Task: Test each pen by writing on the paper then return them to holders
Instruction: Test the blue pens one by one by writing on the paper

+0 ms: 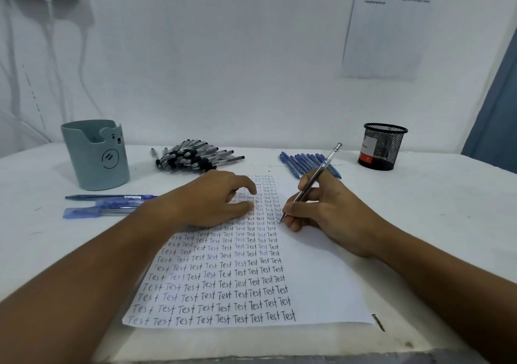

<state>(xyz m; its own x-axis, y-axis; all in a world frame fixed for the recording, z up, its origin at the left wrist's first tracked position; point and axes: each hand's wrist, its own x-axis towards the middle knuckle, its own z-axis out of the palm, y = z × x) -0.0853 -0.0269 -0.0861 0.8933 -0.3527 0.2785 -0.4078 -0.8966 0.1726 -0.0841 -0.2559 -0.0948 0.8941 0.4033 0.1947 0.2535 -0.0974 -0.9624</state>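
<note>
On the paper at the table's near edge, the right hand has its grip clamped on a pen, tip touching the sheet. The left hand rests there, fingers loosely curled, holding nothing. A grey bear holder stands far left, a black mesh holder far right; their contents cannot be seen.

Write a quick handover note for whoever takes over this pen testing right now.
Right hand grips a clear pen, tip on the paper, mid-word.
Left hand rests on the paper, steadying it.
Done: rows of "Test" fill the sheet's left part.
Black pens and blue pens lie in piles at the back; three more pens lie left.
Left: no pens show in the bear holder or mesh holder; return them.
</note>
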